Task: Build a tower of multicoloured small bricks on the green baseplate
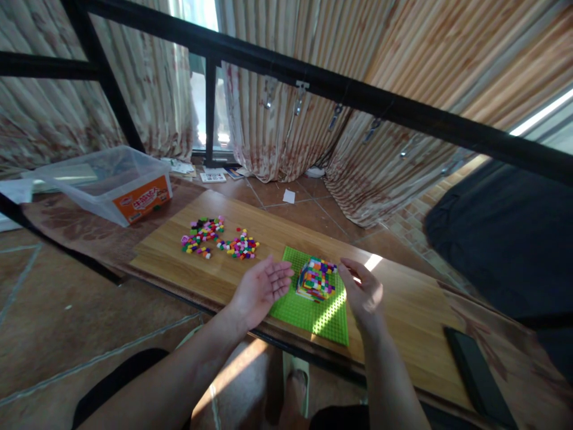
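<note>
A block-shaped build of many small coloured toy bricks (317,279) stands on a bright green studded baseplate (298,313). My left hand (264,288) lies palm up just left of the build, fingers stretched out, with nothing visible in the palm. To the right of the build is my right hand (364,289), its thumb and fingers drawn together in a pinch near the top edge. Whatever is between those fingertips is too small to make out. Loose bricks lie in two piles, a left pile (201,236) and a right pile (242,245), beyond my left hand.
The wooden board (403,310) carries the baseplate. A clear plastic bin (102,179) with an orange label stands at the far left. A long black object (477,373) rests at the right end. A black metal rail (313,74) crosses ahead, before the curtains (286,137).
</note>
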A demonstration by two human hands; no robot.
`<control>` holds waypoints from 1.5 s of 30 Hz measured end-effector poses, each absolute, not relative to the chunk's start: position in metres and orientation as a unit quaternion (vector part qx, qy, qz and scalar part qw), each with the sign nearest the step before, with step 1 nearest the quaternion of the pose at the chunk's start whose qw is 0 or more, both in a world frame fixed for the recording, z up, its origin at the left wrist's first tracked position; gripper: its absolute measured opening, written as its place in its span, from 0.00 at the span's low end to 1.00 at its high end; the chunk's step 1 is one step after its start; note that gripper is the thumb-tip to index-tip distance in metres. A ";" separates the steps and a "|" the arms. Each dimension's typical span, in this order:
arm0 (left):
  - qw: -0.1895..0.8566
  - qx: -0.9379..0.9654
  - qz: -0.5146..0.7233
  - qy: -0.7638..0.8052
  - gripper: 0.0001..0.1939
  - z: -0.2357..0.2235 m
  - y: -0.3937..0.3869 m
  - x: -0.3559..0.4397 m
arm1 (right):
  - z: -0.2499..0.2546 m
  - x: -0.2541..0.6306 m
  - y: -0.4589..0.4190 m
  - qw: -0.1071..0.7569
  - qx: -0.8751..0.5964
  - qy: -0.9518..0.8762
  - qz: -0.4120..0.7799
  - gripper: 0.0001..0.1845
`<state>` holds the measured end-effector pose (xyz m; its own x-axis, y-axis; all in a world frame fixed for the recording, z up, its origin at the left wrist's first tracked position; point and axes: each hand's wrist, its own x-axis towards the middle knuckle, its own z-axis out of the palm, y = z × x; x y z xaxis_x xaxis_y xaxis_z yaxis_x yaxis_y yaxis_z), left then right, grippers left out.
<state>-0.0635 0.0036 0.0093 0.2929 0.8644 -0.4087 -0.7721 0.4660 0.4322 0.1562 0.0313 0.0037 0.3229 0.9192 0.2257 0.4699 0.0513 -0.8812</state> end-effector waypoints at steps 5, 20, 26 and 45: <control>0.800 0.074 0.507 0.312 0.17 0.010 0.004 -0.064 | -0.010 0.152 0.042 0.494 -0.622 -0.496 0.351 0.27; 0.798 0.073 0.507 0.318 0.17 0.009 0.005 -0.064 | -0.010 0.147 0.043 0.470 -0.604 -0.506 0.398 0.27; 0.799 0.068 0.501 0.326 0.16 0.007 0.005 -0.062 | -0.012 0.148 0.044 0.469 -0.599 -0.522 0.387 0.26; 0.601 0.158 0.589 0.517 0.08 0.017 0.021 -0.157 | 0.024 0.130 0.025 0.658 -0.542 -0.506 0.132 0.14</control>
